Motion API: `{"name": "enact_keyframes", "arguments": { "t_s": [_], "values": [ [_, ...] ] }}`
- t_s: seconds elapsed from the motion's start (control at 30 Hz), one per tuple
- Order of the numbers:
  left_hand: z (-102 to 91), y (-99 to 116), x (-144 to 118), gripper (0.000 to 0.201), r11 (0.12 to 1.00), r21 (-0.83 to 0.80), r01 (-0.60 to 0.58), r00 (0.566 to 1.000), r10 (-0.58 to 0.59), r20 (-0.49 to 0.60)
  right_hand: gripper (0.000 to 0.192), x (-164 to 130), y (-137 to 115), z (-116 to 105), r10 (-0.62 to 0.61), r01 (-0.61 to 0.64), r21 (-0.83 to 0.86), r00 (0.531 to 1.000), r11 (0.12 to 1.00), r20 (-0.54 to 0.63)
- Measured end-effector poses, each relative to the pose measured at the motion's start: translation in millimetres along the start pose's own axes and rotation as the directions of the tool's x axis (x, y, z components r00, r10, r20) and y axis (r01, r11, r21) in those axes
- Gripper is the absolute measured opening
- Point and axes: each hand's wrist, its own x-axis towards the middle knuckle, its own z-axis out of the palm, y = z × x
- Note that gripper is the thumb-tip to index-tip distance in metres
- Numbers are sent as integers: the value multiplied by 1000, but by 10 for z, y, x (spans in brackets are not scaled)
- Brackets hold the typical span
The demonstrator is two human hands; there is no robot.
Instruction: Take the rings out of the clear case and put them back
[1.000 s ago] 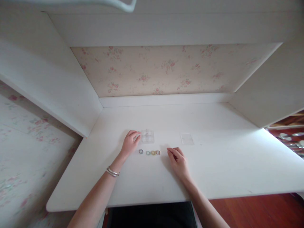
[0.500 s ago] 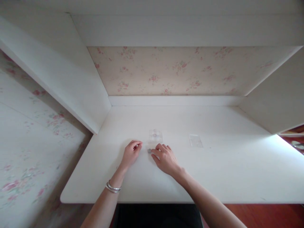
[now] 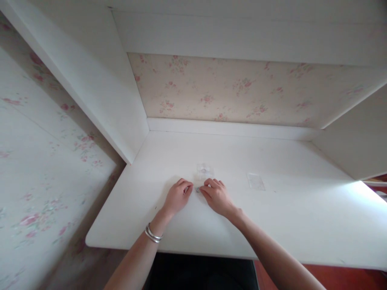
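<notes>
A small grey, roundish piece (image 3: pixel 197 189), too small to name more closely, is between my two hands just above or on the white desk (image 3: pixel 290 225). My right hand (image 3: pixel 220 197) pinches it from the right with thumb and forefinger. To its left, my left hand (image 3: pixel 179 195) is closed in a pinch, its fingertips close to the piece; whether they hold anything does not show. Just beyond the hands lies a clear plastic packet (image 3: pixel 204 170) with a small round shape in it. Silver bangles (image 3: pixel 153 233) circle my left wrist.
Another clear, flat plastic packet (image 3: pixel 256 182) lies on the desk to the right. A white side panel (image 3: pixel 121 108) rises at the left, and a low white ledge (image 3: pixel 229 128) runs along the back below floral wallpaper. A black seat (image 3: pixel 202 272) is under the front edge.
The left hand has moved closer to the grey piece. My right thumb and forefinger have closed on that piece. The whole view has tilted and shifted slightly.
</notes>
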Motion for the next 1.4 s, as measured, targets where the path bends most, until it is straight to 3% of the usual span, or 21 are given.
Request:
{"name": "enact_keyframes", "arguments": {
  "t_s": [0.27, 0.57, 0.67, 0.77, 0.93, 1.13, 1.4],
  "values": [
    [41, 40, -43, 20, 967, 185, -178, 981, 160, 107, 25, 212, 402, 3, 163, -141, 113, 962, 984, -220],
    [53, 1, -21, 16, 961, 214, -176, 980, 150, 129, 24, 577, 550, 42, 148, -143, 43, 976, 989, -159],
    [46, 9, -20, 17, 960, 217, -179, 979, 153, 132, 22, 627, 573, 60, 130, -128, 26, 985, 991, -115],
    [41, 15, -20, 15, 962, 211, -176, 979, 148, 141, 22, 613, 610, 50, 160, -151, 66, 976, 986, -150],
    [39, 28, -13, 9, 965, 202, -170, 978, 140, 155, 26, 418, 673, -55, 276, -217, 227, 921, 949, -276],
    [54, 32, -12, 14, 973, 173, -152, 981, 126, 150, 32, -40, 654, -160, 349, -259, 298, 885, 919, -307],
    [58, 5, 73, 26, 995, -90, 37, 994, -27, 104, 30, -586, 584, -12, 453, -311, 420, 840, 853, -298]
  ]
}}
